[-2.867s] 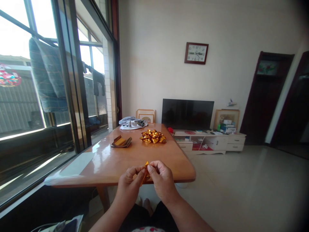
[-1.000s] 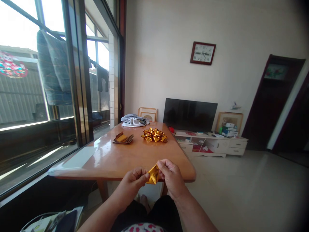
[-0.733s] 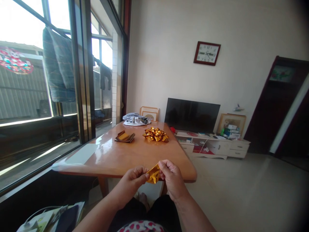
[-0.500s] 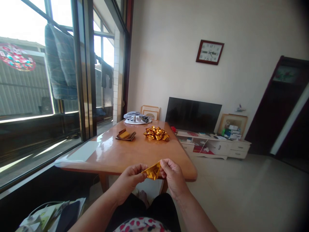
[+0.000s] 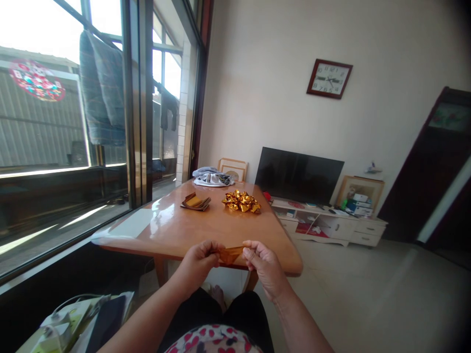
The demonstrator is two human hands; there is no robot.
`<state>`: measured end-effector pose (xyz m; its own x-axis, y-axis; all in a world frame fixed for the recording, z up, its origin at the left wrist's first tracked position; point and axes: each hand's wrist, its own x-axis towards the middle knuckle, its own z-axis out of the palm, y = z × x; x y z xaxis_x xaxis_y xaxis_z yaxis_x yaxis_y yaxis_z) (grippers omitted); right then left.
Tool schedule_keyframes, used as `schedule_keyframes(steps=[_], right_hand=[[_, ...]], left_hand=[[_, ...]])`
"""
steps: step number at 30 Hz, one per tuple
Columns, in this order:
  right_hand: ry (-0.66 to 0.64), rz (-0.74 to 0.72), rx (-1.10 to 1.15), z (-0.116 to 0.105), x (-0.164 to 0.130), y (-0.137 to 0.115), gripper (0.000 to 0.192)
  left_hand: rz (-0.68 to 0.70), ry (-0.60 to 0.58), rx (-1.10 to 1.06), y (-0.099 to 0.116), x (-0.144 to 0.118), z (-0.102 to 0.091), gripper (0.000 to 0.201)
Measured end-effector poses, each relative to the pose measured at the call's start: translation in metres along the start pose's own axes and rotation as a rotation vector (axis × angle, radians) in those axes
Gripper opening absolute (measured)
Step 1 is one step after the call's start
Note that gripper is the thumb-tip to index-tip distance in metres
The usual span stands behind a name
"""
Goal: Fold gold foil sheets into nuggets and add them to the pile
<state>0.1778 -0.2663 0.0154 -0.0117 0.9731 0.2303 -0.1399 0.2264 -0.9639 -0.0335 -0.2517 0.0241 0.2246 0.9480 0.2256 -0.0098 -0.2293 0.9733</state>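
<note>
Between my two hands a piece of gold foil paper (image 5: 231, 255) is stretched, just over the near edge of the table. My left hand (image 5: 200, 262) pinches its left end, fingers closed. At the other end, the thumb and fingers of my right hand (image 5: 263, 264) grip the foil. Farther back on the table lies a heap of folded gold foil pieces (image 5: 241, 201). Left of that heap rests a small stack of flat gold and brown paper sheets (image 5: 195, 201).
The wooden table (image 5: 206, 230) has a bundle of cloth (image 5: 212, 177) at its far end. A television (image 5: 299, 175) stands on a white cabinet (image 5: 338, 230) behind. Low on my left, a power strip and a dark flat object (image 5: 106, 321) lie beside the window.
The foil between my hands has turned from bright and crumpled to darker and drawn flatter, its left end tilted up more level. The view has shifted slightly left.
</note>
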Motion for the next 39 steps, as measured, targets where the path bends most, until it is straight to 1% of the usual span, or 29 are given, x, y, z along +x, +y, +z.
schedule_keyframes(steps=[3, 6, 9, 11, 16, 21, 25, 28, 34, 39], right_hand=[[0.018, 0.004, 0.007, 0.001, -0.002, -0.002, 0.043], [0.041, 0.038, 0.015, 0.004, -0.002, -0.001, 0.044], [0.036, 0.067, 0.035, 0.008, -0.002, 0.002, 0.043], [0.033, 0.071, 0.042, 0.011, -0.001, 0.004, 0.04], [0.059, 0.072, 0.05, 0.015, 0.0, 0.008, 0.032], [0.075, 0.074, 0.07, 0.017, 0.001, 0.009, 0.03], [0.054, 0.067, 0.071, 0.019, 0.0, 0.008, 0.027], [0.046, 0.073, 0.081, 0.021, 0.0, 0.008, 0.025], [0.051, 0.106, 0.119, 0.023, -0.001, 0.01, 0.024], [0.051, 0.112, 0.098, 0.024, -0.004, 0.009, 0.026]], left_hand=[[0.088, 0.051, 0.134, -0.006, 0.003, -0.002, 0.023], [0.19, 0.091, 0.267, -0.008, 0.003, -0.003, 0.021], [0.291, 0.102, 0.373, -0.008, 0.002, -0.002, 0.019], [0.319, 0.097, 0.412, -0.007, 0.001, -0.001, 0.017], [0.276, 0.111, 0.369, -0.006, 0.002, 0.001, 0.014], [0.181, 0.131, 0.257, -0.009, 0.004, 0.001, 0.022], [0.15, 0.15, 0.187, -0.012, 0.006, 0.002, 0.024], [0.158, 0.163, 0.222, -0.012, 0.006, 0.002, 0.022], [0.22, 0.193, 0.378, -0.012, 0.004, 0.003, 0.019], [0.276, 0.218, 0.43, -0.01, 0.001, 0.005, 0.016]])
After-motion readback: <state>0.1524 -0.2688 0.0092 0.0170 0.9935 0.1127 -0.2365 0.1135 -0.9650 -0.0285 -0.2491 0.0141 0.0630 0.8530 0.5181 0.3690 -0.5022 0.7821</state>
